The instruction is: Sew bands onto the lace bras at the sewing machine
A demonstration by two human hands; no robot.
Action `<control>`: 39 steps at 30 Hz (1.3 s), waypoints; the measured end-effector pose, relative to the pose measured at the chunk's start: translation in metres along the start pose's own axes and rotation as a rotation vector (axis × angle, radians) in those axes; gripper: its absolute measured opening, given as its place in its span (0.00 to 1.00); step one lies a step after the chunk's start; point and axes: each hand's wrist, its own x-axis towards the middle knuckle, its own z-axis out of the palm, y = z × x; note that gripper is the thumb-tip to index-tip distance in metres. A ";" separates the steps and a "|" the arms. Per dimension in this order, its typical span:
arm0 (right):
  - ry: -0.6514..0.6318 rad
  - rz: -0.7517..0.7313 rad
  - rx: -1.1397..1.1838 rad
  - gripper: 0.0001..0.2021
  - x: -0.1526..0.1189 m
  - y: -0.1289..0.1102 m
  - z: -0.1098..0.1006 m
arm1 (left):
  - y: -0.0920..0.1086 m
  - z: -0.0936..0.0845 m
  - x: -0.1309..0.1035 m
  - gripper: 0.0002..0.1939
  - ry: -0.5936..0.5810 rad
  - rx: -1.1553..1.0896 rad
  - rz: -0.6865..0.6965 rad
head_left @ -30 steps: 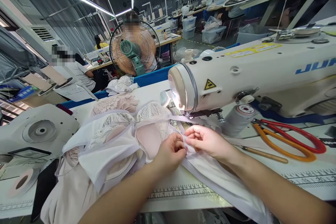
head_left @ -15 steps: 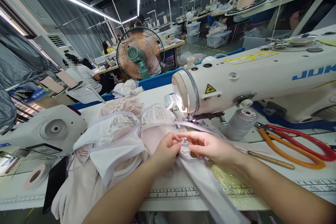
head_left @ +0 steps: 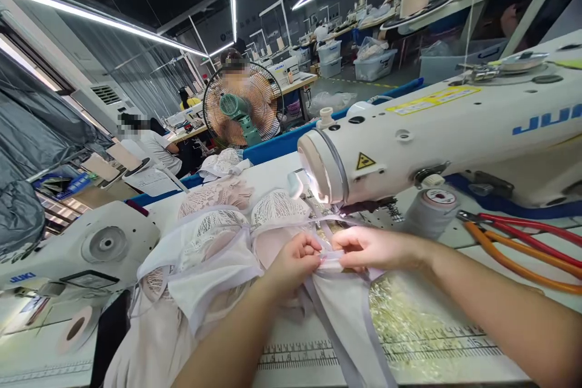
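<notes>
My left hand (head_left: 293, 265) and my right hand (head_left: 370, 247) pinch the same pale strap of a white and pink lace garment (head_left: 213, 248), fingertips almost touching, just in front of the needle of a white sewing machine (head_left: 436, 133). The strap and a panel of the fabric (head_left: 345, 321) hang from my fingers down over the table's front edge. The garment's lace cups lie piled to the left of my hands. The needle area is lit by the machine's lamp.
Red and orange handled scissors (head_left: 522, 242) and a grey thread cone (head_left: 430, 209) lie to the right under the machine arm. A second white machine (head_left: 86, 248) stands at the left. A fan (head_left: 240, 103) and seated workers are behind. A printed ruler (head_left: 318, 354) runs along the table edge.
My hands lifted the strap slightly and drew it toward the needle; the fabric panel now hangs more steeply over the edge. The view shifted a little to the right and down.
</notes>
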 end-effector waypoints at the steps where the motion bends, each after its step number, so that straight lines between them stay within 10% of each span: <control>1: 0.003 -0.001 0.023 0.14 0.000 0.002 0.000 | 0.000 0.000 0.001 0.10 0.007 0.013 -0.012; 39: 0.288 0.059 -0.074 0.08 -0.003 -0.011 0.021 | -0.007 -0.002 0.002 0.09 -0.037 0.005 0.076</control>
